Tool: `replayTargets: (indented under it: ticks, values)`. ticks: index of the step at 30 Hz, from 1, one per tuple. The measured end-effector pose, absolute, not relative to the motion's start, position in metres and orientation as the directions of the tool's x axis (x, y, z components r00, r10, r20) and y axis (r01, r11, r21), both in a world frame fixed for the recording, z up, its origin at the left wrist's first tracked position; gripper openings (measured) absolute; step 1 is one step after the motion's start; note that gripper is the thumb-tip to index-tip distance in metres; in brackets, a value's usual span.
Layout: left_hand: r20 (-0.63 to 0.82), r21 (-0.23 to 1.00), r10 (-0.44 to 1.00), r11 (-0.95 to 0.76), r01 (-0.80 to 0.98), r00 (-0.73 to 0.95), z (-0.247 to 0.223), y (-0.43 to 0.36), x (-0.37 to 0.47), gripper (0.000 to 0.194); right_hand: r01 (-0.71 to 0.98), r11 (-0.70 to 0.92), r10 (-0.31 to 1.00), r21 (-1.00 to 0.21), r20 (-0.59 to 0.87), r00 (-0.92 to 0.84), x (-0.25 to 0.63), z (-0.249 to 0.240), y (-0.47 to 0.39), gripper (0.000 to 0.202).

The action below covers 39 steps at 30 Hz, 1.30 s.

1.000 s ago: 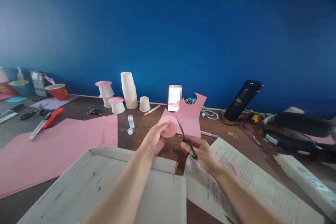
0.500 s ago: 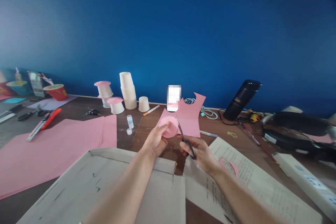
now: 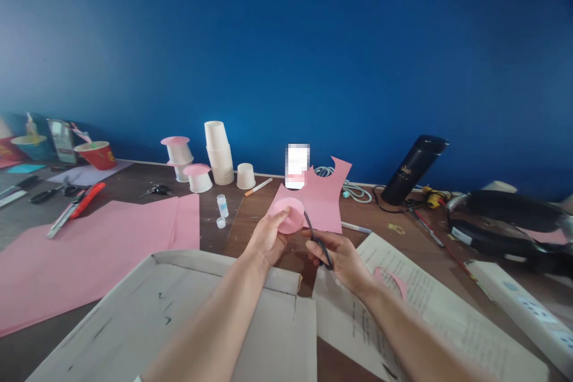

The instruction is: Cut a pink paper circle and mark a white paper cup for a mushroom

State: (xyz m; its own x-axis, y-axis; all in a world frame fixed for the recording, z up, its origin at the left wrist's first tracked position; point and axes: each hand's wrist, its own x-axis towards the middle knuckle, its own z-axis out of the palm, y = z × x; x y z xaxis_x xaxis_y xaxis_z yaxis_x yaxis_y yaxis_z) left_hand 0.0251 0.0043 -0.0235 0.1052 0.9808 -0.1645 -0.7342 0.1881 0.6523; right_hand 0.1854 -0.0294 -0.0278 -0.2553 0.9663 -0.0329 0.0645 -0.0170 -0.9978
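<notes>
A round piece of pink paper [image 3: 293,218] is pinched in my left hand [image 3: 268,237], with the thumb on top of it. My right hand [image 3: 341,256] holds black-handled scissors [image 3: 323,250], their blades pointing up beside the right edge of the round piece. Behind lies a larger pink sheet [image 3: 324,200] with curved cut-outs. A lit phone [image 3: 296,164], its screen blurred, stands upright against the wall behind that sheet.
White paper cups [image 3: 220,161] stand stacked at the back, beside cups topped with pink discs [image 3: 197,172]. Pink sheets [image 3: 111,245] and a cutter [image 3: 74,209] lie left, cardboard [image 3: 179,304] in front. At right are a black bottle [image 3: 414,170], printed sheets [image 3: 430,298] and a power strip [image 3: 528,304].
</notes>
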Motion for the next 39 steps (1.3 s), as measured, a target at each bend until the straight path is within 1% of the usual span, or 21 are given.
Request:
replayTargets:
  ticks: [8, 14, 19, 22, 29, 39]
  values:
    - [-0.17, 0.655, 0.98, 0.188, -0.732, 0.1, -0.025, 0.0045, 0.026, 0.029, 0.087, 0.003, 0.972, -0.996, -0.017, -0.233, 0.1834, -0.0273, -0.0296, 0.048]
    - [-0.153, 0.647, 0.984, 0.17, -0.743, 0.091, -0.0243, 0.0044, 0.027, 0.028, 0.084, -0.011, 0.977, -0.996, -0.029, -0.213, 0.1809, -0.0248, -0.0296, 0.05]
    - [-0.2, 0.653, 0.977, 0.189, -0.734, 0.074, -0.022, 0.0033, 0.0281, 0.026, 0.074, -0.021, 0.978, -0.997, -0.036, -0.206, 0.1813, -0.0274, -0.0292, 0.05]
    - [-0.214, 0.649, 0.973, 0.211, -0.731, 0.091, -0.0211, 0.003, 0.028, 0.027, 0.069, -0.016, 0.977, -0.998, -0.03, -0.209, 0.1812, -0.0278, -0.0292, 0.049]
    - [-0.165, 0.67, 0.984, 0.166, -0.724, 0.073, -0.0203, 0.0033, 0.0274, 0.026, 0.045, -0.039, 0.98, -0.998, -0.047, -0.192, 0.1797, -0.0252, -0.0303, 0.05]
    - [-0.155, 0.68, 0.986, 0.147, -0.718, 0.055, -0.0217, 0.0036, 0.0267, 0.034, 0.048, -0.044, 0.978, -0.998, -0.052, -0.201, 0.1793, -0.0203, -0.0319, 0.052]
